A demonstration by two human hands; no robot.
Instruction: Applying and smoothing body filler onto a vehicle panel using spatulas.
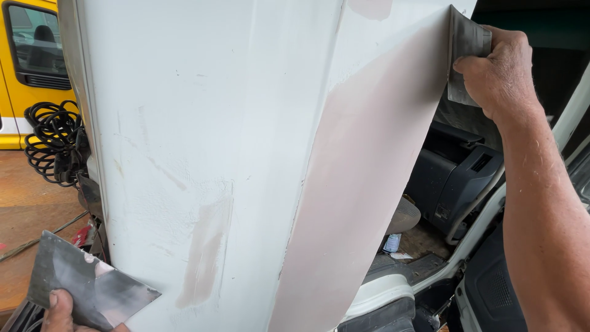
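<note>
At upper right, right hand (501,71) fingers clamp a spreader (465,43) on the white panel's (184,123) edge; pink filler (362,184) mostly spread, unsanded; left hand (64,310) grips a second blade (89,286).

White panel (203,141) fills the middle, blocks any reach straight ahead. Open gap right of its edge, past the dashboard (455,178) into the cab. Left side crowded by coiled cable (52,144); floor (24,215) beneath is open.

Rusty brown floor (27,209) on the left.
A thin cable (43,237) lay across it, beneath a coiled black hose (52,144).
</note>
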